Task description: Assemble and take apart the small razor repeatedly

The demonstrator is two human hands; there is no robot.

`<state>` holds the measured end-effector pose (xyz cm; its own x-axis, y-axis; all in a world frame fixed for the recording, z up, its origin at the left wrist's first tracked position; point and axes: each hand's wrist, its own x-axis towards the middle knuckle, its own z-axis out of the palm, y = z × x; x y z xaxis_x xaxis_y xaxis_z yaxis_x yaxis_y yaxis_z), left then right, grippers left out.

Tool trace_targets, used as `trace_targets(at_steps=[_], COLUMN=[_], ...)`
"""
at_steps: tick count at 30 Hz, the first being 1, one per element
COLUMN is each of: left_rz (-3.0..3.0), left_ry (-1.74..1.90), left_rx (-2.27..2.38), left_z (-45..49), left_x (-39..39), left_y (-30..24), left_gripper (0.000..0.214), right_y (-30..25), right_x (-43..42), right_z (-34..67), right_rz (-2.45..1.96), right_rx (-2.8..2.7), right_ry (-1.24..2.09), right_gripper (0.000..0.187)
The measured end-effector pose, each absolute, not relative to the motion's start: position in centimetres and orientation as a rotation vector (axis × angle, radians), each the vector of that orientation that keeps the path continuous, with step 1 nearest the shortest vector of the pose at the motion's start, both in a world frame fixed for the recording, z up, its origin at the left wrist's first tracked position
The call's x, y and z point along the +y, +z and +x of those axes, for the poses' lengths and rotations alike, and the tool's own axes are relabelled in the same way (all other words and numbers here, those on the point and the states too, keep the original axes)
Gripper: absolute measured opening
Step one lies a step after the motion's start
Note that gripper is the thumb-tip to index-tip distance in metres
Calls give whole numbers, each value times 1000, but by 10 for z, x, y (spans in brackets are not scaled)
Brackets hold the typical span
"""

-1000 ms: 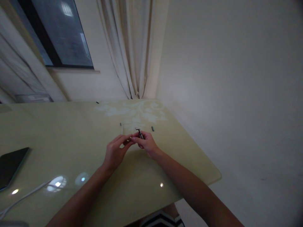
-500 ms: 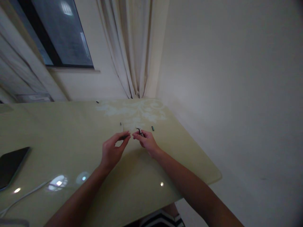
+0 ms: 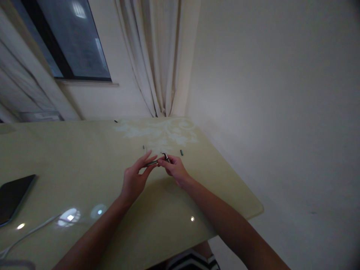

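My left hand (image 3: 135, 178) has its thumb and fingers closed about a slim dark stick (image 3: 152, 163), with one finger lifted. The stick's right end meets the fingertips of my right hand (image 3: 174, 167). Pinched in that right hand is a small black-and-white piece (image 3: 165, 156) with a thin curved dark tip, too small to name. Both hands are just above the table. Behind the left fingers lies a thin white strip with a dark end (image 3: 143, 147), partly hidden. Right of the hands rests a short dark cylinder (image 3: 181, 152).
The glossy pale table (image 3: 225, 180) ends at a wall on the right. A dark tablet-like slab (image 3: 17, 197) lies at the left, with a white cable (image 3: 33, 232) in front of it. Near the back edge is a tiny dark object (image 3: 116, 121). Curtains (image 3: 157, 56) hang behind.
My left hand has moved slightly right, so the fingertips of both hands now meet. One left finger has lifted, and the dark stick shows more clearly. The right hand has barely moved.
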<state>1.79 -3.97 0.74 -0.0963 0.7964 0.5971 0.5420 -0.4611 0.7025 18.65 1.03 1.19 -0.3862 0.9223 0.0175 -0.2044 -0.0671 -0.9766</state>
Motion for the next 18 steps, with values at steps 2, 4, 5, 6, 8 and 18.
trace_targets(at_steps=[2,4,5,6,8,18], left_rz=[1956,1957,1956,1954,1959,2087], left_ry=[1581,1582,1585,1588,1596,1582], left_rx=[1477,1476,1472,1465,1446,1429], left_z=[18,18,18,18,19,19], left_x=[-40,-40,-40,-40,-40,-41], left_y=[8,8,8,8,8,5], left_gripper=[49,48,48,48,48,39], right_y=[11,9,8,7,6,1], right_x=[11,13,13,14,15,16], right_z=[187,187,187,187,188,189], right_rz=[-853,-850,-848,-846,-851,-923], right_rx=[-1307,-1310,-1316,-1323,-1338,-1478], right_ry=[1589,1566,1559,1554,1545,1381], right_gripper=[38,37,37,36,36,32])
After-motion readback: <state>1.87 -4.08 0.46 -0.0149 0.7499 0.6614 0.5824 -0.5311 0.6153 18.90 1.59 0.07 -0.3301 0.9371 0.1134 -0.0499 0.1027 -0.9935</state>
